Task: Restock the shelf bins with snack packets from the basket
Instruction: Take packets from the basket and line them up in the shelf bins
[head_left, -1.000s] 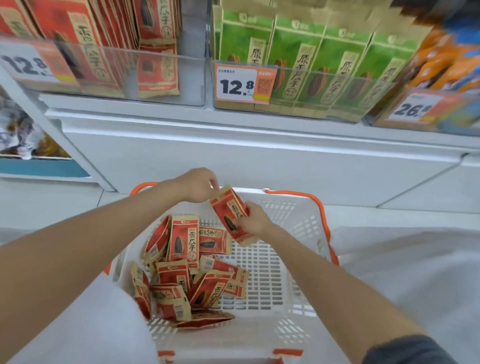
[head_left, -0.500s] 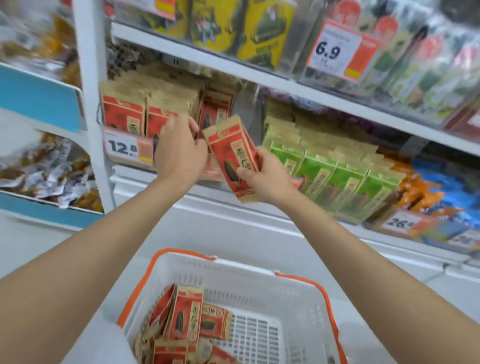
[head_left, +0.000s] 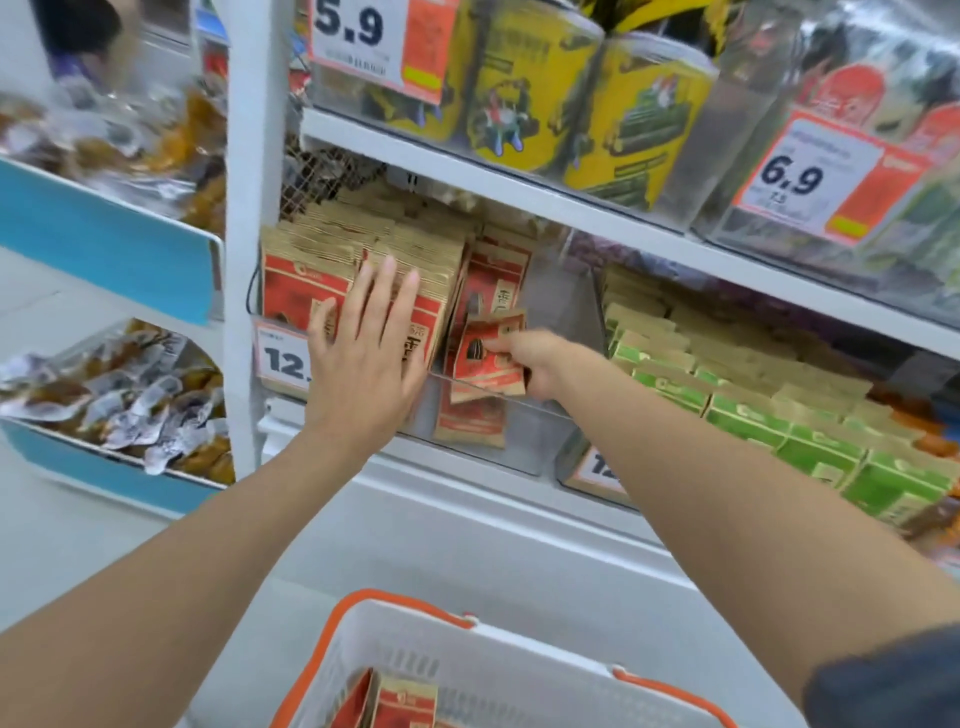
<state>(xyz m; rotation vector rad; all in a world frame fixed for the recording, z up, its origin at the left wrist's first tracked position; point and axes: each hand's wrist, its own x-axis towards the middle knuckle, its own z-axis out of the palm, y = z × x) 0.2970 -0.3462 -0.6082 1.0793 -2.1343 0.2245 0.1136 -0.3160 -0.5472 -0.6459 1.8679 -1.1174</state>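
Observation:
A clear shelf bin (head_left: 535, 410) on the middle shelf holds rows of red-and-tan seed packets (head_left: 301, 283). My left hand (head_left: 366, 358) lies flat with fingers spread against the front packets in the bin. My right hand (head_left: 537, 361) grips a stack of red snack packets (head_left: 485, 358) and holds it over the bin's front wall, in the gap at the right of the rows. The white basket with orange handles (head_left: 467, 652) stands at the bottom, a few red packets (head_left: 405, 704) showing inside.
Green packets (head_left: 748, 410) fill the bin to the right. Yellow packs (head_left: 524, 98) and price tags sit on the shelf above. A blue-edged rack (head_left: 104, 244) of wrapped snacks stands at the left. A white post (head_left: 249, 208) separates the racks.
Both hands went from in front of the shelf into the red-packet bin. The left hand opened flat on the rows, and the right hand pushed its packets down into the gap.

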